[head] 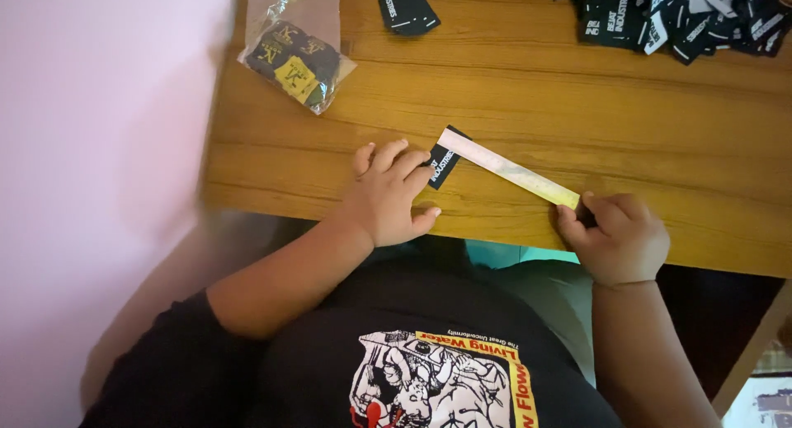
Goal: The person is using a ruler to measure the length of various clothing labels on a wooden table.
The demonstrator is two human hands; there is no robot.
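**Wooden tabletop, ruler and black label under my hands**

Wood grain runs across the table [577,106] in front of me. Low in the frame, my left hand [386,195] lies flat and open, fingertips pressing a small black woven label [441,166] with white lettering at centre frame. My right hand [617,234], lower right, pinches the yellowish near end of a pale ruler [509,169], which slants up-left until its far end lies over the label. Farther off, at upper left, a clear plastic bag [295,53] holds dark patches with yellow marks. One more black label [406,7] sits at top centre, and a heap of black labels [676,16] fills the upper right corner.
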